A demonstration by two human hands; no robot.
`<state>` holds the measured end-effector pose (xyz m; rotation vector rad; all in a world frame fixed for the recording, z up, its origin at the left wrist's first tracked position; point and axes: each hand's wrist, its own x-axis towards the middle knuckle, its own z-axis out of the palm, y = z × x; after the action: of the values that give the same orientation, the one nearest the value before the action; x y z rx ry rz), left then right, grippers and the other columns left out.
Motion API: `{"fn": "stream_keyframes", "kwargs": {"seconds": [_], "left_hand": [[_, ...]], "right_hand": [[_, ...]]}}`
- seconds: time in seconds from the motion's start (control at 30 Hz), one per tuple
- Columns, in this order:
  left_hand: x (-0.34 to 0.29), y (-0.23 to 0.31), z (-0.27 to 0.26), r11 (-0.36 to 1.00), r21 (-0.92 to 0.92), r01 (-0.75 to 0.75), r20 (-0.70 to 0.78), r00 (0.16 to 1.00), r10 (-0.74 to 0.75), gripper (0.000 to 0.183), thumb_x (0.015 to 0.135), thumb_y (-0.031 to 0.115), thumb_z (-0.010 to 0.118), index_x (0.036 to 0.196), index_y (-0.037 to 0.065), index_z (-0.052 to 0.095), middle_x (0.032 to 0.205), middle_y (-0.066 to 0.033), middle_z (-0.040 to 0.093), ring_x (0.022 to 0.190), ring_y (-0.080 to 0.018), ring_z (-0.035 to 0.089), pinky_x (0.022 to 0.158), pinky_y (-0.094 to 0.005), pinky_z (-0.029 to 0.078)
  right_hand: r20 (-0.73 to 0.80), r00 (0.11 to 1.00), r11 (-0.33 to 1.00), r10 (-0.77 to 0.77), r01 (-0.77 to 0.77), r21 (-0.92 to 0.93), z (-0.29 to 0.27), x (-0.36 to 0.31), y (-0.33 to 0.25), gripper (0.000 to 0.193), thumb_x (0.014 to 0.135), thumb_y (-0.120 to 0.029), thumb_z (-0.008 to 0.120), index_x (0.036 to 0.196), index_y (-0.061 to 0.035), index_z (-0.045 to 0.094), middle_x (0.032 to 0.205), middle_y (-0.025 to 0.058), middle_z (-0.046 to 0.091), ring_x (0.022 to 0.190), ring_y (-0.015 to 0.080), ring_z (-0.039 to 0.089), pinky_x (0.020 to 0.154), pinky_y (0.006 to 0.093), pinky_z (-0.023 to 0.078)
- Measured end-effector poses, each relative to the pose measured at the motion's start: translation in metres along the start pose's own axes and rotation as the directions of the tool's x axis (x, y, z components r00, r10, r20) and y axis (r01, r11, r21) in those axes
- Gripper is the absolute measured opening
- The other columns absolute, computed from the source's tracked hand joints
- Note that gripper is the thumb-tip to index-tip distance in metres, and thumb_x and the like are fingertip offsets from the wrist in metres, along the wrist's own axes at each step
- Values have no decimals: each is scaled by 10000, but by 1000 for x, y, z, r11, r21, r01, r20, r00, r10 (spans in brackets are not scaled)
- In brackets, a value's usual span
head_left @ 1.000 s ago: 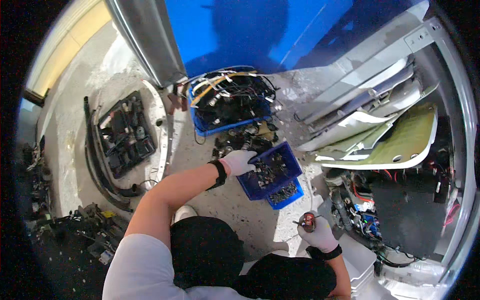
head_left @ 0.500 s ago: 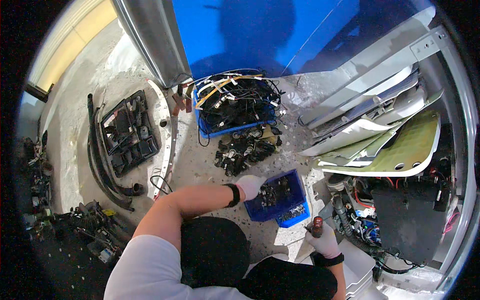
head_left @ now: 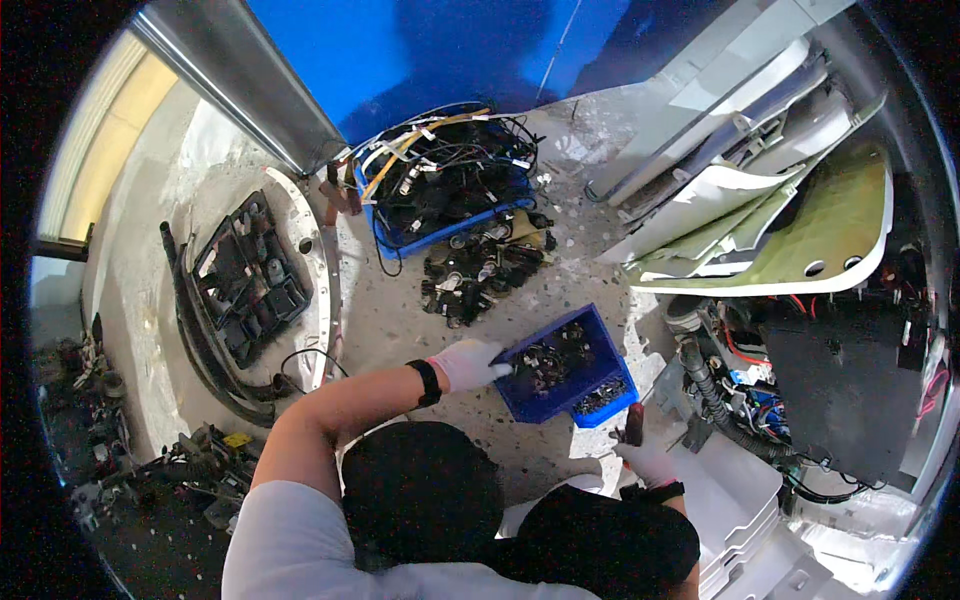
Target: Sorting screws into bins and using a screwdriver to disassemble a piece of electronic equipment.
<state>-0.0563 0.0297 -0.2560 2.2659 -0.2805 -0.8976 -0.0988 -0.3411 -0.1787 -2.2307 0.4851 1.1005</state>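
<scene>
My left hand [head_left: 468, 366], in a white glove with a black wristband, is closed at the left edge of a dark blue bin [head_left: 527, 408]. Its fingertips seem to pinch the rim. Small dark and metallic parts [head_left: 548, 368] lie inside the bin. A brighter blue bin [head_left: 628, 396], partly covered by the dark one, holds more small metal pieces. Just right of the bins, my gloved right hand [head_left: 652, 462] is wrapped around a tool with a red-brown handle [head_left: 634, 424]. The tool's working end cannot be made out.
Beyond the bins lies a pile of black parts [head_left: 485, 275], and behind it a blue crate [head_left: 440, 238] heaped with cables. To the left are a black tray [head_left: 250, 280] and hoses [head_left: 185, 320]. White panels [head_left: 760, 215] and wired equipment [head_left: 840, 390] stand right.
My left hand has drawn back from over the dark blue bin to its left edge. The tool in my right hand now shows more of its handle. The whole view has shifted.
</scene>
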Motion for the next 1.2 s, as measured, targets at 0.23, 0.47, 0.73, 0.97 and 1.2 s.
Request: {"fn": "stream_keyframes", "kwargs": {"seconds": [0.23,0.47,0.73,0.97,1.2], "left_hand": [[22,-50,-37,834,-399,381,-676,493,-548,654,846,445,592,1307,17,413,1294,-246,450,1166,-408,457,992,-460,371],[60,-33,-48,392,-797,460,-224,378,-898,795,872,603,407,1465,125,184,1459,-267,192,1253,-468,348,1040,-532,295],[42,-2,-53,967,-32,252,-778,602,-183,530,812,220,553,1283,13,424,1326,-242,414,1186,-411,420,1024,-473,336],[175,8,-78,804,561,-197,-384,798,463,512,890,320,489,1280,-13,463,1327,-175,461,1241,-362,403,1067,-426,309],[202,17,-99,833,540,121,-276,960,39,641,847,524,506,1354,140,427,1361,-148,440,1222,-357,430,1017,-422,367]], "right_hand": [[-26,999,996,-44,45,73,18,-28,40,371,706,-165,726,1032,-28,615,916,82,653,848,167,620,755,322,481],[-58,988,977,140,-147,-152,29,-41,75,361,693,-229,729,1003,-60,656,823,89,677,784,216,653,720,353,496],[-19,993,990,119,-120,-77,19,-48,50,502,658,-237,727,1099,-38,595,940,142,666,910,263,646,814,364,486],[-38,997,997,61,-63,-53,24,-48,59,448,654,-258,720,1027,-31,617,868,141,664,850,269,652,758,359,488],[-46,998,998,38,-35,61,23,-57,72,464,692,-226,699,1108,-44,603,905,139,667,885,231,651,778,327,479]]}}
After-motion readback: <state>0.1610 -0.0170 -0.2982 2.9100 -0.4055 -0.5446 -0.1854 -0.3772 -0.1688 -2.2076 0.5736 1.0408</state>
